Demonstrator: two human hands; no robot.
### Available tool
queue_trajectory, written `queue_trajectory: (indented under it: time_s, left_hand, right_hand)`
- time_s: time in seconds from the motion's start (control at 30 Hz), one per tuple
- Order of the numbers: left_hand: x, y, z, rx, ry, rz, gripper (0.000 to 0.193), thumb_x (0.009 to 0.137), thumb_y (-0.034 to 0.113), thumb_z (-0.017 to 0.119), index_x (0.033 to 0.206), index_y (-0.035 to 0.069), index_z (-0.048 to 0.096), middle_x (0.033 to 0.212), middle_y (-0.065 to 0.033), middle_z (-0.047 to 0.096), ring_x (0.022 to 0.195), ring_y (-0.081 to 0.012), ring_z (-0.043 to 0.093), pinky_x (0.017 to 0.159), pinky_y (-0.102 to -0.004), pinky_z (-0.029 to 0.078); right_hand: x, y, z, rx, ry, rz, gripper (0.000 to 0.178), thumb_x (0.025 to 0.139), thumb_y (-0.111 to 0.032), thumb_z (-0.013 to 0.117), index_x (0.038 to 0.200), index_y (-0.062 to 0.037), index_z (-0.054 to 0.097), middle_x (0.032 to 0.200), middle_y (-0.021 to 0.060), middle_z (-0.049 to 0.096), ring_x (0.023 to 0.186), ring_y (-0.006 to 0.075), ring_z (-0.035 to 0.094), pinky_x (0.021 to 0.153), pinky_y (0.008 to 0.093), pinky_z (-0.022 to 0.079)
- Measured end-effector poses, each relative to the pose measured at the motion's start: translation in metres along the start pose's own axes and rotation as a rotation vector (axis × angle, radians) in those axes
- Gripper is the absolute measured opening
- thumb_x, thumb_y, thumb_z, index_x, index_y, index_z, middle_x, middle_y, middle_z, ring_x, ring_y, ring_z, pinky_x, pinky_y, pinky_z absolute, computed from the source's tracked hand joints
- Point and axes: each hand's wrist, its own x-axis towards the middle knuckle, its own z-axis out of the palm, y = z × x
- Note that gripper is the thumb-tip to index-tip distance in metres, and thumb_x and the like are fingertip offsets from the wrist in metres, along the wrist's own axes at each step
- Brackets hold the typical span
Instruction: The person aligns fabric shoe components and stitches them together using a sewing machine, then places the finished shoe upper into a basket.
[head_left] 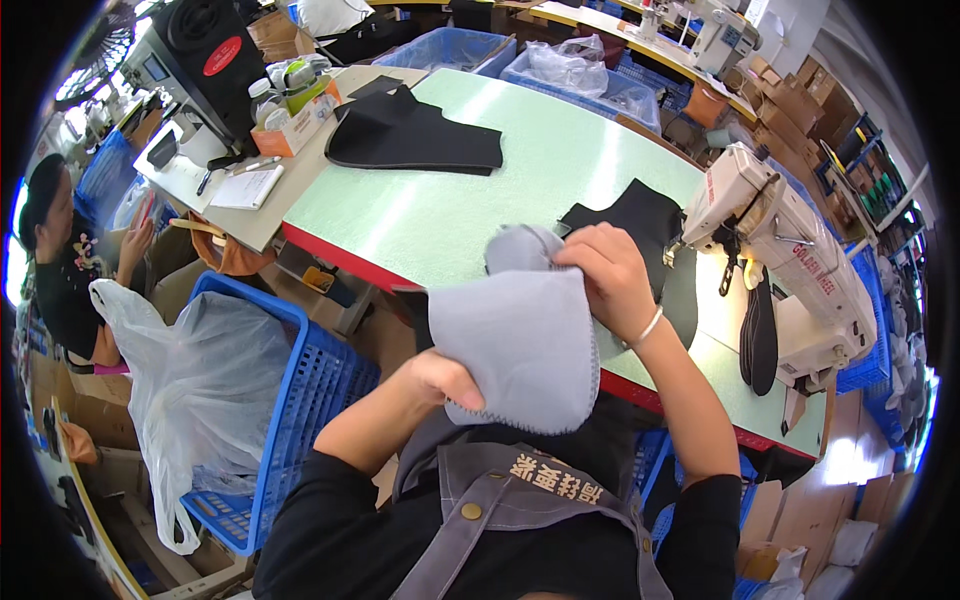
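Note:
A grey fabric piece with dark zigzag stitching along its curved lower and right edges is held up in front of me. My left hand grips its lower left edge, thumb on the near face and fingers hidden behind. Pinched at the piece's upper right is my right hand, beside a rolled or folded grey part. Black cut pieces lie on the pale green table: one at the far left, another just past my right hand. A white sewing machine stands to the right.
Several black sole-shaped pieces hang by the machine. At my left stands a blue crate with a clear plastic bag. A seated person is further left. Blue bins line the table's far side.

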Motion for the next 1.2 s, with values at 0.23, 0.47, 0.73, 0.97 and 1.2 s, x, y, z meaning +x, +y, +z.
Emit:
queue_trajectory:
  time_s: [0.23, 0.47, 0.73, 0.97, 1.2]
  left_hand:
    - [-0.002, 0.0, 0.003, 0.362, 0.348, -0.278, 0.046, 0.078, 0.01, 0.059, 0.123, -0.003, 0.057, 0.115, -0.0081, 0.06, 0.107, -0.0182, 0.054, 0.093, -0.0319, 0.043]
    - [-0.002, -0.018, -0.001, 0.353, -0.001, -0.256, 0.065, 0.082, 0.013, 0.067, 0.14, -0.003, 0.042, 0.136, -0.012, 0.051, 0.124, -0.021, 0.048, 0.103, -0.0346, 0.039]
    - [-0.009, -0.048, -0.046, 0.879, 0.09, -0.037, 0.055, 0.097, 0.015, 0.055, 0.146, -0.001, 0.035, 0.147, -0.0178, 0.041, 0.135, -0.027, 0.041, 0.113, -0.0394, 0.032]
    - [-0.003, -0.039, -0.072, 0.776, 0.043, -0.027, 0.054, 0.097, 0.016, 0.056, 0.144, -0.002, 0.037, 0.145, -0.0177, 0.043, 0.133, -0.0256, 0.042, 0.111, -0.038, 0.034]
    - [0.054, -0.007, -0.099, 0.612, 0.023, -0.009, 0.052, 0.097, 0.017, 0.057, 0.143, -0.002, 0.039, 0.142, -0.0175, 0.045, 0.13, -0.0239, 0.045, 0.109, -0.0363, 0.036]
  right_hand:
    - [-0.038, -0.04, -0.027, 0.318, 0.198, 0.111, 0.036, 0.078, 0.001, 0.064, 0.114, -0.0007, 0.063, 0.113, 0.0159, 0.064, 0.1, 0.0337, 0.062, 0.085, 0.0396, 0.05]
    - [-0.076, -0.085, -0.052, -0.321, 0.094, -0.151, 0.02, 0.077, -0.013, 0.068, 0.097, -0.0087, 0.069, 0.103, 0.0044, 0.067, 0.098, 0.0197, 0.064, 0.083, 0.0356, 0.05]
    - [-0.065, -0.1, -0.025, -0.283, 0.008, -0.307, 0.019, 0.079, -0.012, 0.062, 0.096, -0.0047, 0.067, 0.099, 0.0064, 0.064, 0.098, 0.0185, 0.062, 0.086, 0.0349, 0.05]
    - [-0.049, -0.126, 0.02, -0.207, 0.074, -0.416, 0.017, 0.076, -0.016, 0.06, 0.086, -0.0029, 0.064, 0.09, 0.0044, 0.06, 0.09, 0.0194, 0.059, 0.083, 0.0344, 0.049]
    - [-0.068, -0.155, 0.053, -0.013, 0.078, -0.379, 0.017, 0.074, -0.016, 0.06, 0.085, -0.0035, 0.063, 0.087, 0.0039, 0.058, 0.086, 0.0177, 0.056, 0.08, 0.0321, 0.048]
